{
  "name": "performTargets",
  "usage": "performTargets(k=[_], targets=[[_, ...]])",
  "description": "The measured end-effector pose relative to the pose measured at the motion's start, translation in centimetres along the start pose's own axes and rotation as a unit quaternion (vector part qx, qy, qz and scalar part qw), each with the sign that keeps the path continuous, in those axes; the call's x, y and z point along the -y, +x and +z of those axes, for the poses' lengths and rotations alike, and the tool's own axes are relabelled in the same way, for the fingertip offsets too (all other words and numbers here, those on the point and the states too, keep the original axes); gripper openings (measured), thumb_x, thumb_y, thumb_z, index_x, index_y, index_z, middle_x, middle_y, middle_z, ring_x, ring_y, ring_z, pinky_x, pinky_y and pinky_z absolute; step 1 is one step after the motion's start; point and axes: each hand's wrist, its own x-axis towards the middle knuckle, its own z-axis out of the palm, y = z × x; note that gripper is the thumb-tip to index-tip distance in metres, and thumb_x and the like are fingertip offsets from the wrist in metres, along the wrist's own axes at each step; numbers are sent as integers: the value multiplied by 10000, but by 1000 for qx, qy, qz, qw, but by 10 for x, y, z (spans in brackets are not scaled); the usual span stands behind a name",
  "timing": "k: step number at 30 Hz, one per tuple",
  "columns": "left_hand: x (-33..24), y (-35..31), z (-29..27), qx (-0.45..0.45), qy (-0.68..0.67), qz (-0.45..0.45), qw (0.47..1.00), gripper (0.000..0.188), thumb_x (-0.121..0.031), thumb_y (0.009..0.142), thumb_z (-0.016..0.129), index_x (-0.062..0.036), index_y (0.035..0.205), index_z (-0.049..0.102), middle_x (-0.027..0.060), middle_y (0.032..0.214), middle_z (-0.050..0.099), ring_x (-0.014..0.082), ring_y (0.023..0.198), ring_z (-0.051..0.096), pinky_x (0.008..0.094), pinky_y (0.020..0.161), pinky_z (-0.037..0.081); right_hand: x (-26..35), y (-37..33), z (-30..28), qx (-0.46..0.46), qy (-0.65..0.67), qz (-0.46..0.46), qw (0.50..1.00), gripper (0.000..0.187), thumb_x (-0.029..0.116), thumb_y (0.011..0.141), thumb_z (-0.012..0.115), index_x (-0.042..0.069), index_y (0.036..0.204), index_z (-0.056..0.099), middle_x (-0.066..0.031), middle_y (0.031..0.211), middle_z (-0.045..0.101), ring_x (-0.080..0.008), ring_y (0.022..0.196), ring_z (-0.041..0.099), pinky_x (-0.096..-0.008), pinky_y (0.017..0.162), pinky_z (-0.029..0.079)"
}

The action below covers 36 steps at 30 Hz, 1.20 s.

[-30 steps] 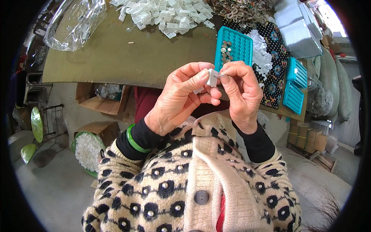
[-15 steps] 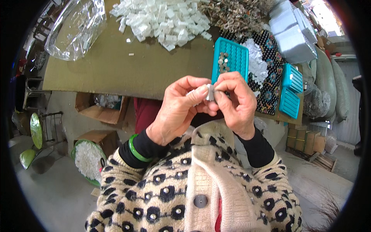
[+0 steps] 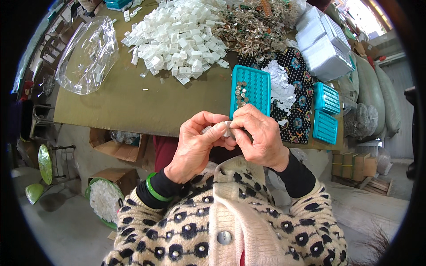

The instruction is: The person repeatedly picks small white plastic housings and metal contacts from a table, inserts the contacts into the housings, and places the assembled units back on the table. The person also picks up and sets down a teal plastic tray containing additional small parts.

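Just off the table's near edge, my left hand point(image 3: 195, 144) pinches a small white plastic piece point(image 3: 227, 129) between thumb and fingers. My right hand point(image 3: 262, 137) meets it from the other side, its thumb and forefinger closed at the piece; whatever the right fingertips hold there is too small to make out. Beyond my right hand lies a teal tray point(image 3: 257, 91) with rows of dimples. Several small silvery button cells point(image 3: 240, 91) lie along its left side. White paper-like scraps point(image 3: 282, 84) are heaped to the tray's right on a dark patterned cloth point(image 3: 303, 95).
A large pile of white plastic pieces point(image 3: 182, 40) covers the table's far middle, beside a heap of clear tangled parts point(image 3: 257, 24). A clear plastic bag point(image 3: 88, 55) lies far left. White trays point(image 3: 326, 48) and teal trays point(image 3: 326, 126) stand right. A green basket point(image 3: 91, 204) sits on the floor.
The view has tilted, so the table and its piles appear lower and farther in. Both hands remain together at the white piece, with only slight finger movement.
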Motion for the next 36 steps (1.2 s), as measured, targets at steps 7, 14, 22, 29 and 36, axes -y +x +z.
performTargets(k=[7, 14, 22, 29, 36], targets=[[-6, 1, 3, 25, -28, -31, 999, 145, -120, 952, 623, -26, 1063, 611, 140, 1010, 683, 212, 777, 702, 344, 700, 609, -33, 33, -43, 54, 1, 28, 998, 57, 13, 824, 614, 11, 779, 580, -92, 759, 571, -283, 691, 585, -371, 602, 469], [-12, 18, -7, -37, 15, -53, 998, 146, -145, 948, 642, -30, 1022, 591, 140, 989, 689, 173, 717, 687, 287, 619, 581, -155, 73, -73, 97, -300, -93, 944, 234, -39, 779, 601, 60, 986, 648, -69, 924, 540, -247, 824, 618, -352, 694, 517], [-11, 24, -13, -36, 8, -55, 998, 135, -123, 955, 619, -36, 1059, 612, 152, 1007, 694, 182, 717, 689, 276, 606, 578, -177, 82, -82, 19, -147, -3, 989, 129, 21, 827, 672, 27, 955, 660, -36, 930, 571, -167, 830, 601, -284, 696, 501], [-8, 19, -11, -28, 27, -47, 998, 151, -135, 956, 622, -26, 1061, 634, 148, 1013, 696, 181, 728, 692, 266, 604, 572, -161, 102, -87, -90, 283, 300, 906, 215, 129, 892, 704, -31, 1029, 664, -79, 897, 689, -134, 831, 644, -262, 752, 530], [-17, 15, -7, -15, -29, -69, 997, 168, -123, 956, 612, -21, 1089, 614, 109, 953, 673, 197, 744, 693, 299, 604, 586, -108, 112, -75, -56, 484, 327, 810, 153, 71, 909, 654, -55, 994, 636, -164, 918, 694, -242, 862, 684, -355, 845, 561]])
